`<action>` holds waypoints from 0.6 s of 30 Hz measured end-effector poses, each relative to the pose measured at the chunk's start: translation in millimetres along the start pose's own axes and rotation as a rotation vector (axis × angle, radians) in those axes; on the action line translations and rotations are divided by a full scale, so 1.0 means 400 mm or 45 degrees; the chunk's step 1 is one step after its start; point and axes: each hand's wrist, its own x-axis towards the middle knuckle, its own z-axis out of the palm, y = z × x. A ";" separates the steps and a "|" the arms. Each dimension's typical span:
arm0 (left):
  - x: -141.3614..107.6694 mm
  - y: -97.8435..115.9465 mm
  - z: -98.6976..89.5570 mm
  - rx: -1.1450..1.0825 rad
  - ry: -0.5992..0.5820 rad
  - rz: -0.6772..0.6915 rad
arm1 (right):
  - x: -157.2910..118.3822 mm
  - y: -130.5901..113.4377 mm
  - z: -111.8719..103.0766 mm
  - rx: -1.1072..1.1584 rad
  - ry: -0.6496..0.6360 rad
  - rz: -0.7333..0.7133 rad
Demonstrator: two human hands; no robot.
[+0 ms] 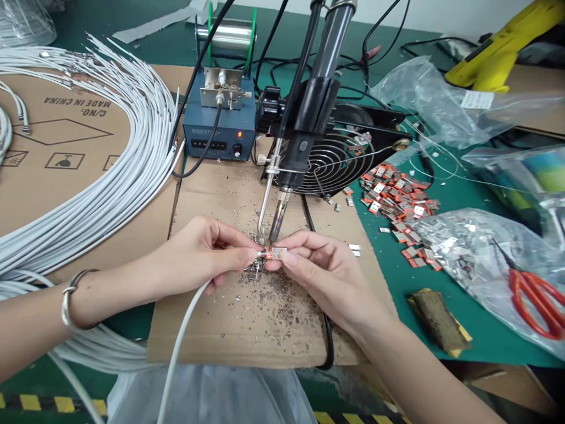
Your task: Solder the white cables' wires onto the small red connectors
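My left hand [212,250] pinches the end of a white cable [180,335], which hangs down over the cardboard's front edge. Between thumb and fingers of my right hand [315,262] is a small USB connector [278,253] with an orange part. The cable's end meets the connector's orange side, right under the tip of a soldering iron [280,215] clamped in a stand. A thin metal solder feed tube [266,206] ends beside the iron tip. Whether the iron touches the connector I cannot tell.
A bundle of white cables [145,135] lies left. Behind stand a blue solder feeder [219,132], a solder spool [229,38] and a round fan grille [326,168]. Right are loose USB connectors [392,191], red-handled scissors [536,300] and a brown sponge-like block [436,321]. Solder bits litter the cardboard [198,330].
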 end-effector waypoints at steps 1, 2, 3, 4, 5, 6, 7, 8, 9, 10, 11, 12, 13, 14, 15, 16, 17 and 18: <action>0.000 0.000 0.000 -0.008 -0.002 0.001 | 0.000 0.000 0.000 0.005 -0.002 0.002; 0.001 -0.001 0.001 -0.013 -0.001 0.000 | -0.001 -0.001 0.000 0.009 -0.008 0.000; 0.002 -0.001 0.001 -0.012 -0.002 -0.004 | -0.001 -0.001 0.001 0.006 -0.011 -0.002; 0.003 -0.002 0.001 -0.007 0.002 -0.005 | 0.000 -0.002 0.003 -0.003 -0.006 -0.002; 0.004 -0.004 0.001 0.000 0.008 -0.006 | 0.000 -0.003 0.005 -0.021 0.006 0.000; 0.005 -0.006 0.001 0.011 0.013 -0.005 | 0.001 -0.005 0.007 -0.042 0.019 0.004; 0.006 -0.007 0.000 0.020 0.015 0.000 | 0.002 -0.006 0.009 -0.062 0.031 0.004; 0.007 -0.009 -0.001 0.024 0.017 0.005 | 0.002 -0.006 0.010 -0.078 0.045 0.006; 0.007 -0.010 -0.002 0.026 0.017 0.008 | 0.002 -0.007 0.011 -0.087 0.054 0.005; 0.007 -0.010 -0.002 0.024 0.020 0.008 | 0.002 -0.007 0.012 -0.091 0.055 0.001; 0.006 -0.010 -0.002 0.022 0.021 0.009 | 0.001 -0.007 0.012 -0.091 0.056 -0.003; 0.006 -0.009 -0.002 0.024 0.025 0.009 | 0.001 -0.007 0.012 -0.087 0.058 -0.006; 0.005 -0.008 -0.002 0.027 0.025 0.008 | 0.000 -0.007 0.012 -0.088 0.057 -0.006; 0.004 -0.007 -0.001 0.030 0.022 0.008 | -0.001 -0.008 0.011 -0.087 0.052 -0.007; 0.004 -0.005 0.000 0.027 0.017 0.010 | -0.002 -0.008 0.011 -0.086 0.050 -0.008; 0.004 -0.004 0.001 0.022 0.011 0.010 | -0.002 -0.008 0.010 -0.084 0.051 -0.008; 0.004 -0.003 0.001 0.016 0.008 0.010 | -0.003 -0.008 0.010 -0.083 0.053 -0.010; 0.005 -0.003 0.002 0.007 0.007 0.008 | -0.004 -0.009 0.010 -0.084 0.058 -0.009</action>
